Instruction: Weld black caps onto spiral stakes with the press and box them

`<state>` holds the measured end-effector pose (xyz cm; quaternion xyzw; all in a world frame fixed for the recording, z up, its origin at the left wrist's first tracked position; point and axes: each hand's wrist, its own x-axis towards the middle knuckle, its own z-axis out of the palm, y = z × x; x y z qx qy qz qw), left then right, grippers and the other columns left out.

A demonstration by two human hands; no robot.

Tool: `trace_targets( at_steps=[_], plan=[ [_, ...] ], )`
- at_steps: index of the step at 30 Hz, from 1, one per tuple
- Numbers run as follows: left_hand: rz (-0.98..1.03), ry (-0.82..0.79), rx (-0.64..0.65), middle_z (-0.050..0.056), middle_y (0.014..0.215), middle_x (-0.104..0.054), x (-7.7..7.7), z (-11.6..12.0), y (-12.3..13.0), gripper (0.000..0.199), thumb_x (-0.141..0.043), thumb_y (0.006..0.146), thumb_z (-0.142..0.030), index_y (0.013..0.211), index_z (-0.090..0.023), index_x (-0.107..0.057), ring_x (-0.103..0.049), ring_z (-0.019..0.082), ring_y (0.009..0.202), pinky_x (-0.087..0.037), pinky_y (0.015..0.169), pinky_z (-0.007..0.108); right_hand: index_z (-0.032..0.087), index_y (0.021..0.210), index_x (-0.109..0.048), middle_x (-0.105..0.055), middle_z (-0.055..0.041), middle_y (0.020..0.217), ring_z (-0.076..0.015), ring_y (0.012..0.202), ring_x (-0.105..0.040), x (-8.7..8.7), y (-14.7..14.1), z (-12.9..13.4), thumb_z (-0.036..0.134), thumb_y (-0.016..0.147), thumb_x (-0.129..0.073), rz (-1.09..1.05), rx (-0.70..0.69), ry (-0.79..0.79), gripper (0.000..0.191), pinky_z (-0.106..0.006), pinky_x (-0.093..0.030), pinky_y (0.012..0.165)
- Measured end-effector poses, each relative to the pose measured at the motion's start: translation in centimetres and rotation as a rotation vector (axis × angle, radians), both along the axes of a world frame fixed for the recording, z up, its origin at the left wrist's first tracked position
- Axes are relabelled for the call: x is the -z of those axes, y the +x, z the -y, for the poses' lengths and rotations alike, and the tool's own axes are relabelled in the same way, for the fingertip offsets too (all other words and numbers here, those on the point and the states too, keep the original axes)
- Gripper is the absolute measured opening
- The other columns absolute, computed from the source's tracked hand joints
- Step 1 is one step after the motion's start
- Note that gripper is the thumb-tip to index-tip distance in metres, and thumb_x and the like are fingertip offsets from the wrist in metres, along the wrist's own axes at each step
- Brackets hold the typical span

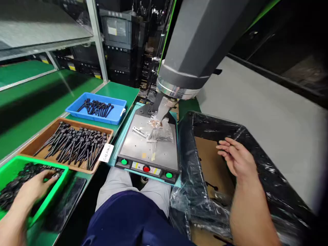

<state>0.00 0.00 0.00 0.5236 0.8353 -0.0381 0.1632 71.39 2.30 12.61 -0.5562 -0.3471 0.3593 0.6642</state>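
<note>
Black parts (17, 178) under curled left hand (37, 187) (grip unclear), right hand (238, 159) empty, loosely spread, above lined box (188, 159)

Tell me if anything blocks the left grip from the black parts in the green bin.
Nothing visible does. The left grip reaches into the open green bin, close over the black parts; whether it touches them is unclear.
</note>
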Motion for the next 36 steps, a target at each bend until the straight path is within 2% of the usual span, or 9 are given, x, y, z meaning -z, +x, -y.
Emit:
trace_targets(
  at_steps=[5,8,11,14,17,19,22,25,36],
  plan=[
    [-0.021,0.082,-0.039,0.003,0.093,-0.077,-1.7,0.3,1.4,0.024,-0.055,0.078,-0.038,0.092,-0.025,-0.069,-0.069,0.028,0.087,-0.048,0.072,0.032,0.017,0.096,-0.072,-0.070,-0.0144,0.090,-0.0161,0.065,-0.064,2.4,-4.5,4.1,0.054,0.073,-0.080,0.158,-0.180,-0.202,0.045,-0.025,-0.052,0.053],
    [0.007,0.190,-0.122,0.003,0.091,-0.076,-3.0,1.5,2.1,0.029,-0.057,0.077,-0.031,0.100,-0.023,-0.072,-0.068,0.025,0.082,-0.049,0.075,0.032,0.022,0.103,-0.067,-0.071,-0.0104,0.086,-0.0144,0.056,-0.061,4.8,-7.9,5.8,0.041,0.083,-0.074,0.187,-0.452,-0.162,0.029,-0.025,-0.051,0.047],
    [0.113,0.401,-0.249,0.007,0.086,-0.075,-4.4,2.7,3.5,0.030,-0.059,0.075,-0.029,0.098,-0.019,-0.076,-0.066,0.024,0.075,-0.049,0.072,0.032,0.031,0.117,-0.055,-0.072,-0.0064,0.091,-0.0136,0.052,-0.061,7.5,-12.4,6.5,0.034,0.091,-0.065,0.005,-0.704,-0.131,0.028,-0.023,-0.047,0.041],
    [0.495,0.589,-0.286,0.006,0.084,-0.074,-5.3,3.0,7.2,0.036,-0.065,0.074,-0.037,0.103,-0.018,-0.075,-0.065,0.021,0.070,-0.050,0.068,0.031,0.035,0.131,-0.042,-0.068,-0.0091,0.108,-0.0101,0.049,-0.058,10.0,-17.7,6.4,0.033,0.094,-0.060,-0.108,-0.847,-0.224,0.041,-0.020,-0.041,0.037],
    [0.860,0.606,-0.102,0.008,0.090,-0.075,-5.0,1.9,12.9,0.031,-0.073,0.069,-0.038,0.091,-0.017,-0.078,-0.066,0.020,0.074,-0.051,0.070,0.031,0.032,0.142,-0.037,-0.064,-0.0115,0.114,-0.0083,0.053,-0.054,11.7,-22.6,6.0,0.038,0.093,-0.060,-0.098,-0.957,-0.285,0.054,-0.019,-0.037,0.039],
    [1.027,0.576,-0.007,0.009,0.093,-0.074,-4.1,0.7,16.8,0.027,-0.074,0.069,-0.035,0.089,-0.017,-0.078,-0.066,0.020,0.076,-0.052,0.070,0.031,0.026,0.139,-0.046,-0.064,-0.0110,0.109,-0.0078,0.055,-0.051,12.4,-25.2,5.6,0.042,0.092,-0.060,-0.038,-1.018,-0.309,0.052,-0.021,-0.037,0.043],
    [1.177,0.587,0.064,0.009,0.095,-0.073,-2.8,-0.7,21.3,0.024,-0.074,0.071,-0.031,0.089,-0.017,-0.079,-0.066,0.019,0.077,-0.053,0.072,0.031,0.018,0.129,-0.059,-0.065,-0.0101,0.099,-0.0071,0.053,-0.045,13.0,-27.6,5.3,0.047,0.092,-0.058,0.038,-0.997,-0.320,0.047,-0.023,-0.037,0.046],
    [1.231,0.592,0.140,0.010,0.099,-0.074,-2.2,-1.3,23.6,0.022,-0.071,0.076,-0.029,0.094,-0.018,-0.078,-0.068,0.021,0.087,-0.054,0.080,0.033,0.016,0.126,-0.061,-0.065,-0.0095,0.093,-0.0064,0.051,-0.042,13.3,-28.4,5.3,0.050,0.091,-0.057,0.042,-0.882,-0.312,0.049,-0.023,-0.035,0.046],
    [1.308,0.452,0.348,0.009,0.111,-0.073,-2.2,-3.1,23.9,0.026,-0.073,0.080,-0.035,0.102,-0.022,-0.077,-0.066,0.024,0.106,-0.053,0.095,0.039,0.019,0.126,-0.063,-0.066,-0.0082,0.094,-0.0052,0.048,-0.040,14.3,-27.4,4.5,0.041,0.095,-0.052,0.029,-0.701,-0.173,0.040,-0.022,-0.034,0.044]
  ],
)
